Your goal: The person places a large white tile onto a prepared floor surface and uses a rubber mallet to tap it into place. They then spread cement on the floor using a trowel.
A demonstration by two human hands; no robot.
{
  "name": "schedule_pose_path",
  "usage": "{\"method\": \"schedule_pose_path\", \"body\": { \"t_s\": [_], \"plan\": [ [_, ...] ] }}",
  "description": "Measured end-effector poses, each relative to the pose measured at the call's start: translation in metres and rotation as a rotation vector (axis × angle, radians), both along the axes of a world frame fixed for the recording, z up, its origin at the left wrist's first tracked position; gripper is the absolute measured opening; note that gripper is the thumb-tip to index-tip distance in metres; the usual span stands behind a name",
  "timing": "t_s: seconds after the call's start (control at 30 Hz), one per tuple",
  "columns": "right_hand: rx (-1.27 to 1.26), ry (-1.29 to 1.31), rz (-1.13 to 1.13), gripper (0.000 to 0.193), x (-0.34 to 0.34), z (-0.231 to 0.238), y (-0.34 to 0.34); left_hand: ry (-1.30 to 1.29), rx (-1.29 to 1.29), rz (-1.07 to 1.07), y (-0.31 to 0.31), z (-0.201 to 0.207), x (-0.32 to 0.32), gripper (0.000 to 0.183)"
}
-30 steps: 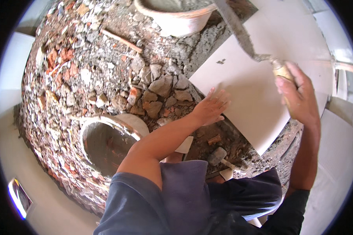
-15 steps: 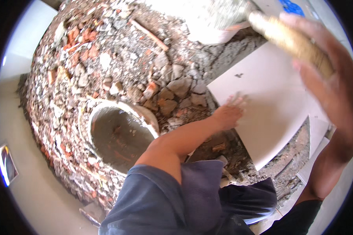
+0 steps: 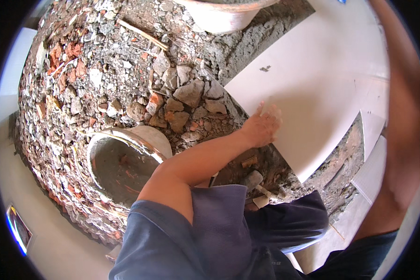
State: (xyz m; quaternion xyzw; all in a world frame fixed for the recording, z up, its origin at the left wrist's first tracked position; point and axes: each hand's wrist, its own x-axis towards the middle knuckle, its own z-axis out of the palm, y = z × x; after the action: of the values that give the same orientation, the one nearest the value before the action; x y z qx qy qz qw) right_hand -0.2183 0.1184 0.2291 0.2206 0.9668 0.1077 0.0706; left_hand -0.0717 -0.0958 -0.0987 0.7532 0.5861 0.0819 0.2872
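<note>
My left hand [image 3: 263, 126] lies on the near-left edge of a large white tile [image 3: 326, 79], its fingers stretched over the surface. A small grey smudge marks the tile. My right forearm [image 3: 401, 121] reaches up along the right side, and the hand itself is beyond the picture's edge. Under the tile's far-left side, grey mortar [image 3: 254, 42] shows. Below my left arm, a tool with a rounded grey head [image 3: 253, 179] and a pale handle rests on dark soil.
A pale bucket [image 3: 161, 140] sits at the left amid rubble [image 3: 79, 140]. Another light basin [image 3: 224, 18] stands at the far edge. A wooden stick [image 3: 142, 33] lies on the debris. More white tiles [image 3: 368, 179] border the soil strip at right.
My right hand, with the wooden handle it held, has moved up and out of view. My left hand stays on the tile. The whole scene has shifted left as the view moved.
</note>
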Motion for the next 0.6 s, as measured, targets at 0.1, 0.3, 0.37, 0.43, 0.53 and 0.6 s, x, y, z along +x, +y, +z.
{"method": "schedule_pose_path", "body": {
  "t_s": [0.1,0.3,0.37,0.43,0.53,0.6],
  "plan": [
    [0.136,0.344,0.19,0.03,-0.004,-0.057,0.001,0.066,-0.039,0.058,-0.004,-0.001,-0.007,0.067],
    [-0.242,0.443,-0.154,0.041,0.217,-0.085,0.0,0.289,-0.022,0.027,-0.02,-0.019,-0.035,0.065],
    [-0.413,0.294,-0.219,0.042,0.322,-0.137,-0.051,0.329,0.001,-0.013,-0.026,-0.023,-0.04,0.065],
    [-0.724,0.063,-0.567,0.045,0.425,-0.194,-0.117,0.352,0.006,-0.029,-0.034,-0.024,-0.044,0.066],
    [-0.895,-0.14,-0.906,0.048,0.546,-0.269,-0.242,0.387,0.011,-0.048,-0.048,-0.021,-0.052,0.067],
    [-1.022,-0.039,-0.835,0.051,0.593,-0.304,-0.3,0.408,-0.007,-0.06,-0.057,-0.018,-0.058,0.068]
  ]
}}
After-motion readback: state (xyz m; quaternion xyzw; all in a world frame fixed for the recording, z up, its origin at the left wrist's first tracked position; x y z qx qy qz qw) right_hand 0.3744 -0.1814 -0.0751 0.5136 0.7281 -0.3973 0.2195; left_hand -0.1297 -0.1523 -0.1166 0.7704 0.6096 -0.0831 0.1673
